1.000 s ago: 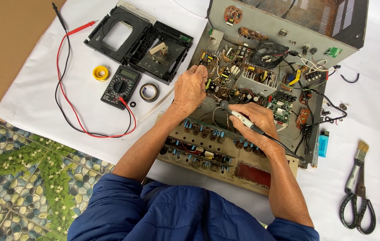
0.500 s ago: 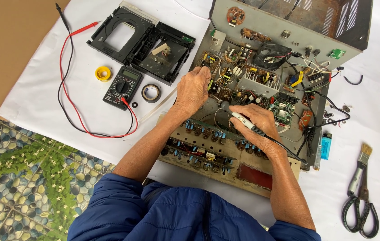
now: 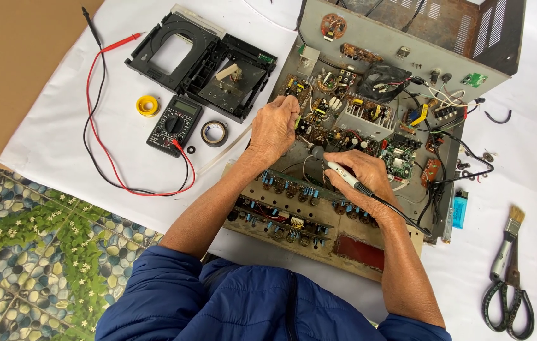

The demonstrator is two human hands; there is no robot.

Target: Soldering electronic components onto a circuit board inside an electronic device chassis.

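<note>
My right hand [image 3: 363,177] pinches the soldering iron [image 3: 344,175], its long axis pointing toward 10 o'clock; my left hand [image 3: 275,129], fingers curled, presses the circuit board [image 3: 319,117] there.

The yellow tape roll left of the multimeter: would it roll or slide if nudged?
The yellow tape roll lies flat on the white sheet, so it would likely slide, not roll. Small and hollow, it probably weighs little. Tipped onto its edge, it could roll away.
</note>
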